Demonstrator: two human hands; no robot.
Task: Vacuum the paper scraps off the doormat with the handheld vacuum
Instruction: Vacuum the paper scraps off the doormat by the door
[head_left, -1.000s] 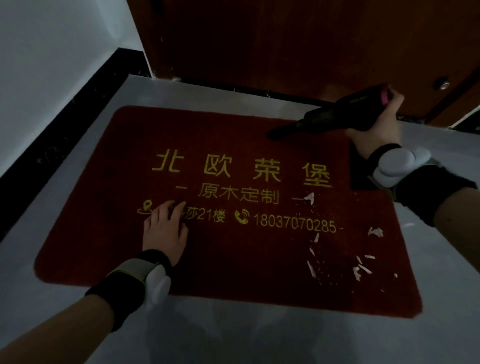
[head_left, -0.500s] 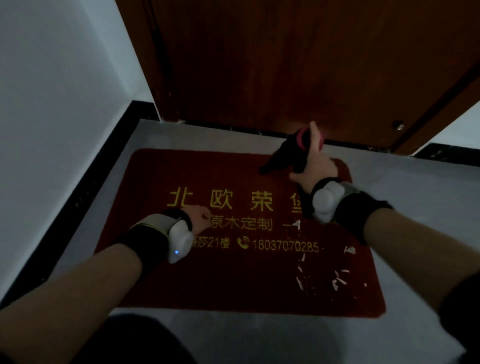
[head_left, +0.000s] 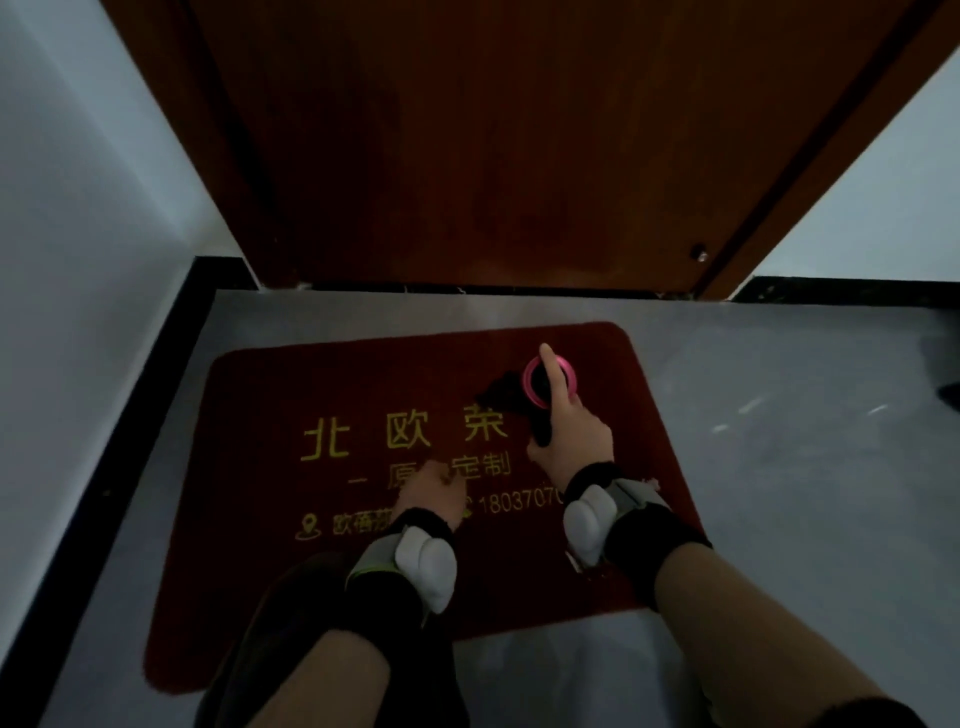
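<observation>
hands over the red doormat, vacuum gripped in the right

head view: a red doormat (head_left: 249, 467) with yellow printed characters lies on a grey floor (head_left: 779, 467), just in front of a dark wooden door (head_left: 467, 156). white walls with a black skirting strip (head_left: 119, 415) run along the left side, and another black strip shows at the far right of the door.

the right hand (head_left: 569, 441) is over the far right part of the mat and grips the handheld vacuum (head_left: 540, 387), fingers curled round its dark body, with the index finger stretched straight along the pink ring at its rear end. the dark nozzle end points left and away, down toward the mat surface near the printed characters; whether it touches the pile cannot be told in the dim light.

the left hand (head_left: 434, 491) is over the middle of the mat, across the second line of print. it is seen from behind and blurred, so i cannot tell whether its fingers are flat or curled, or whether they press the mat.

both wrists carry black bands with white devices (head_left: 426, 564). a few pale paper scraps (head_left: 574, 561) show on the mat beside the right wrist, mostly hidden by the arm, and faint pale flecks lie on the floor well to the right of the mat. a dark shape, probably the person's knee (head_left: 291, 623), covers the mat's near left part.
</observation>
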